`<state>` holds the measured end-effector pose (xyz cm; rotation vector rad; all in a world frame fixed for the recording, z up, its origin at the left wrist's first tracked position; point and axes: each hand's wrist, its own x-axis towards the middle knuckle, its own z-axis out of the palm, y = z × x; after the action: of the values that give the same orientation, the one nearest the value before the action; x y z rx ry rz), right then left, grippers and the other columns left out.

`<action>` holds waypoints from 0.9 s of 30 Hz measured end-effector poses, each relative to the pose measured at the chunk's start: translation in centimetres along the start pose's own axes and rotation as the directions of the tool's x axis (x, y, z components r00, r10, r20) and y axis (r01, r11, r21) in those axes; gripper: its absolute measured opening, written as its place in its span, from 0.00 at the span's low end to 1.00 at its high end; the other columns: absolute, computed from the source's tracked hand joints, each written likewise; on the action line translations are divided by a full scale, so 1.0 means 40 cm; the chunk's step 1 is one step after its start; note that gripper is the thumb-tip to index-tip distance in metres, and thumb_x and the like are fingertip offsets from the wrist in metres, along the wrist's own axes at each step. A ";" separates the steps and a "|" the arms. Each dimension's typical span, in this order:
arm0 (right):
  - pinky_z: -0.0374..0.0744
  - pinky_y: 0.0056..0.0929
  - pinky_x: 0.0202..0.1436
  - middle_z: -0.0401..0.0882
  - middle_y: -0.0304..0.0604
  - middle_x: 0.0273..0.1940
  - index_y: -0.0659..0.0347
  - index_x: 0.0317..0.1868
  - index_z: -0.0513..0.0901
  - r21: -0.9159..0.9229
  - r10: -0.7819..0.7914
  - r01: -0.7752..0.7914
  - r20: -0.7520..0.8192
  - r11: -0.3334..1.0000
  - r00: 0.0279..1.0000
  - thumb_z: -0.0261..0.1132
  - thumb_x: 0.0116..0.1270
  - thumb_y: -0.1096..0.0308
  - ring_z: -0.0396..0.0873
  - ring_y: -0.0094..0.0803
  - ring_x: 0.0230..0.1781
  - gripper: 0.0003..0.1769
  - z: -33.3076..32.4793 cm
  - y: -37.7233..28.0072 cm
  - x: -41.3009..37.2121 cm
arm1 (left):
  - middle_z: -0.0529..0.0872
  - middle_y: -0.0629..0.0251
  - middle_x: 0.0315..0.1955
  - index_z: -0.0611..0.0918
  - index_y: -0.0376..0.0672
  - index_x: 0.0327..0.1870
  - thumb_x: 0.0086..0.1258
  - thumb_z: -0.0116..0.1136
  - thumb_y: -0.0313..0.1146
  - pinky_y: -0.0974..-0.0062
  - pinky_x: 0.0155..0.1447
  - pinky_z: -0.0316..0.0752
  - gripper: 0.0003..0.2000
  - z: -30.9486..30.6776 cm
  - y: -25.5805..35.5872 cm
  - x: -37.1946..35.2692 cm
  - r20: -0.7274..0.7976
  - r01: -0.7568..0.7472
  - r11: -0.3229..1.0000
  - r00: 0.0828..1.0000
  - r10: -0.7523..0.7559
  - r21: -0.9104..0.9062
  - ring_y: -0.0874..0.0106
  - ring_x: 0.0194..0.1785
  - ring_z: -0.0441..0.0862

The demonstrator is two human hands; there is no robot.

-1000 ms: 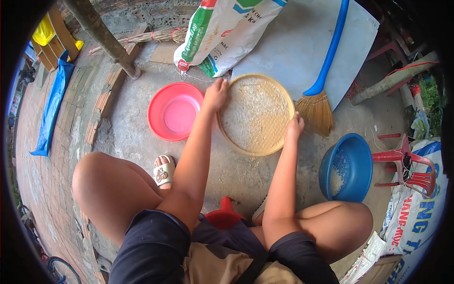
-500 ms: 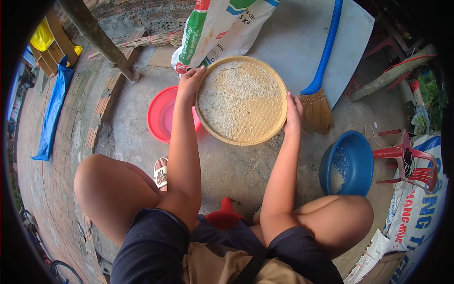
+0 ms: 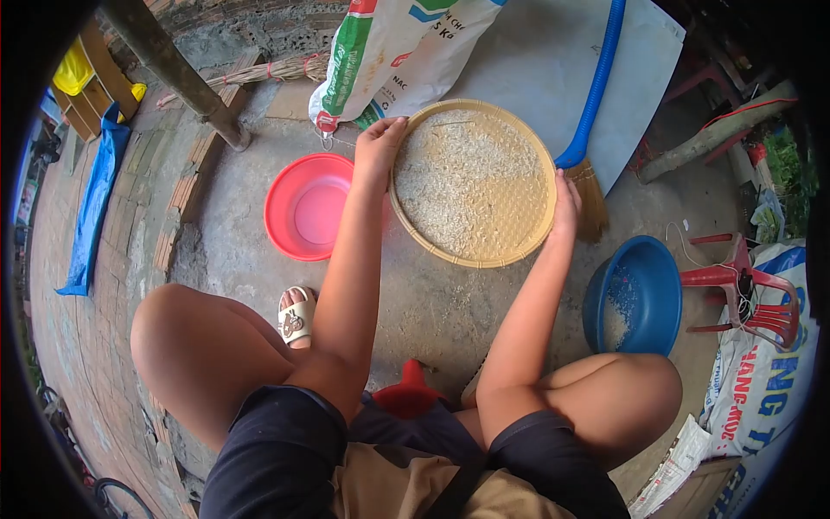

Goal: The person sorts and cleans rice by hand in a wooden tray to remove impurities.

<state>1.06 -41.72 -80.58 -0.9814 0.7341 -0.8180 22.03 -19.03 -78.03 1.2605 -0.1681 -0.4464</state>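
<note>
A round woven bamboo winnowing tray (image 3: 475,262) is held out in front of me, above the concrete floor. Pale grains of rice (image 3: 454,173) cover most of it, thickest on the left, while the weave shows through at the lower right. My left hand (image 3: 378,147) grips the rim on the left side. On the right side, my right hand (image 3: 565,208) is closed around the rim, its thumb near the edge. Below and left of the tray stands a pink plastic basin (image 3: 290,245). To the right, a blue basin (image 3: 644,298) has some grains inside.
A broom (image 3: 594,104) with a blue handle leans beyond the tray, against a grey sheet (image 3: 519,65). A printed sack (image 3: 402,65) stands behind the tray. At right are a red plastic chair (image 3: 748,290) and another sack (image 3: 752,381). A bamboo pole (image 3: 173,69) rises at left.
Both hands have moved the tray a little to the right. More of the pink basin now shows, and the tray's rim covers part of the broom. The grains still lie mostly on the left.
</note>
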 end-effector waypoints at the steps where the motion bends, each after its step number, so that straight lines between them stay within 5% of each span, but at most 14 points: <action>1: 0.79 0.27 0.41 0.82 0.44 0.38 0.66 0.42 0.79 -0.001 0.001 -0.001 -0.003 1.000 1.000 0.62 0.67 0.62 0.81 0.30 0.36 0.14 0.006 0.002 -0.006 | 0.84 0.66 0.32 0.83 0.36 0.42 0.66 0.60 0.36 0.82 0.40 0.72 0.12 -0.005 0.000 0.002 0.002 0.003 1.000 1.000 -0.003 0.001 0.79 0.34 0.78; 4: 0.75 0.27 0.42 0.81 0.43 0.35 0.65 0.35 0.79 -0.142 -0.015 0.004 -0.079 0.990 0.997 0.62 0.66 0.61 0.77 0.28 0.36 0.13 0.072 0.038 -0.034 | 0.85 0.65 0.32 0.83 0.36 0.41 0.66 0.60 0.37 0.79 0.37 0.74 0.12 -0.060 0.033 0.004 -0.090 0.062 0.993 0.995 -0.053 0.099 0.78 0.32 0.80; 7: 0.75 0.28 0.43 0.81 0.43 0.36 0.65 0.37 0.79 -0.110 -0.015 0.011 -0.030 0.994 0.999 0.62 0.66 0.61 0.77 0.27 0.37 0.13 0.110 0.060 -0.047 | 0.85 0.64 0.31 0.83 0.36 0.41 0.65 0.61 0.37 0.78 0.37 0.75 0.12 -0.125 0.042 0.019 -0.072 0.137 0.991 0.988 -0.136 0.002 0.76 0.31 0.80; 14: 0.78 0.28 0.38 0.82 0.45 0.36 0.67 0.40 0.80 -0.093 0.068 -0.071 -0.030 0.993 0.997 0.62 0.66 0.61 0.80 0.30 0.33 0.14 0.007 0.025 -0.009 | 0.83 0.67 0.31 0.83 0.38 0.41 0.66 0.59 0.38 0.80 0.38 0.71 0.12 -0.037 -0.062 0.004 -0.025 0.049 0.997 0.999 -0.048 0.055 0.78 0.31 0.77; 23: 0.74 0.29 0.41 0.80 0.41 0.34 0.64 0.36 0.79 -0.231 -0.029 0.021 -0.033 0.973 0.999 0.62 0.66 0.60 0.75 0.27 0.35 0.14 0.104 0.113 -0.022 | 0.84 0.65 0.30 0.82 0.37 0.43 0.67 0.59 0.39 0.78 0.35 0.74 0.13 -0.159 -0.015 0.048 -0.063 0.129 0.990 0.990 -0.125 0.061 0.76 0.29 0.79; 27: 0.75 0.30 0.40 0.80 0.41 0.34 0.64 0.38 0.79 -0.168 0.030 -0.034 -0.028 0.985 0.999 0.62 0.66 0.60 0.77 0.28 0.34 0.13 0.044 0.079 0.011 | 0.84 0.65 0.30 0.83 0.36 0.42 0.66 0.58 0.39 0.79 0.36 0.73 0.13 -0.067 -0.001 0.000 -0.108 0.079 0.983 0.992 -0.061 0.168 0.77 0.31 0.78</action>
<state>3.54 -40.34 -82.85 -1.1088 0.8493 -0.7501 23.00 -16.70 -78.87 1.4591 -0.0761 -0.4333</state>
